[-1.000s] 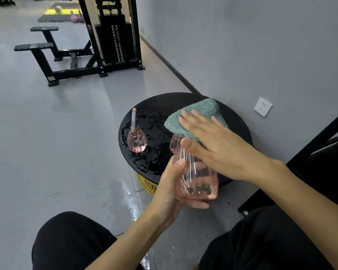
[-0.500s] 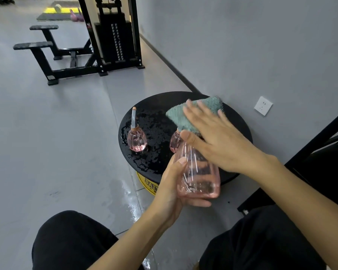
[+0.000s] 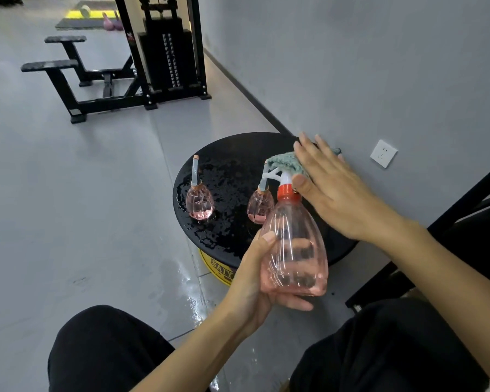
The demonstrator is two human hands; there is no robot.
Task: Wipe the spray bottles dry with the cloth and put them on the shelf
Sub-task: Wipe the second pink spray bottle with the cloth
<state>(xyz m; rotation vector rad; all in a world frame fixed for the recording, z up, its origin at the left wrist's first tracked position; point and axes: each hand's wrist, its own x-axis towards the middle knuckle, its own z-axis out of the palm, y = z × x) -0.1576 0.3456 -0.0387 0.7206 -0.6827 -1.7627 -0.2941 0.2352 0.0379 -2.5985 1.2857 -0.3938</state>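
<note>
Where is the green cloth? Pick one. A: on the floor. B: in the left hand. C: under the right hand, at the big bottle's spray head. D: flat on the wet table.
C: the cloth lies under the right hand, at the spray head of the bottle the left hand grips.

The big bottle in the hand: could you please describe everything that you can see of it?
The big bottle is clear pink plastic, pear-shaped with faint vertical ribs, topped by an orange-red collar and a white spray head that is mostly hidden under the green cloth. It is held nearly upright in the air, before the wet black table. The left hand grips its lower body, fingers showing through the plastic; the right hand presses the cloth flat onto its top.
</note>
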